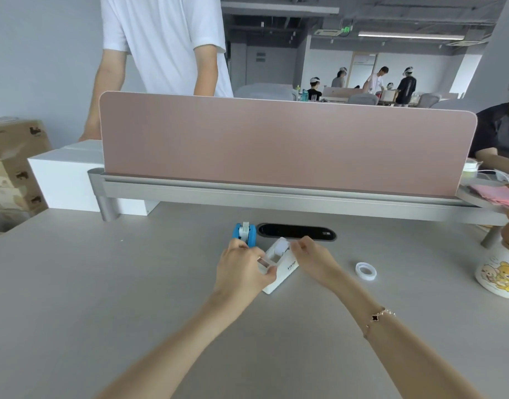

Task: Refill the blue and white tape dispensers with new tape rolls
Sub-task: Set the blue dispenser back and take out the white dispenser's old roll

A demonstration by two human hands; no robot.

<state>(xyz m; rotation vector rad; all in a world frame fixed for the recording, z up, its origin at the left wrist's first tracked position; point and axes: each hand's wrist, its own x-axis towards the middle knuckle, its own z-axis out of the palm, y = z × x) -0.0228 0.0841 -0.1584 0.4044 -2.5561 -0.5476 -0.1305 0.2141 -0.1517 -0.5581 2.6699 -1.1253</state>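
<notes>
The white tape dispenser (282, 269) lies at an angle on the grey desk (132, 298). My left hand (243, 269) grips its near end, thumb and fingers curled round it. My right hand (312, 254) pinches a tape roll (282, 246) at the dispenser's far end. Just behind my left hand stands the blue tape dispenser (245, 233), upright, with a roll in it. A loose tape roll (366, 271) lies flat on the desk to the right of my right hand.
A black cable slot (296, 231) sits behind the dispensers, below a pink divider screen (276, 145). A bear-print container (500, 272) stands at the right edge. Cardboard boxes (14, 165) and a white box (66, 174) are at the left. A person in white stands behind the screen.
</notes>
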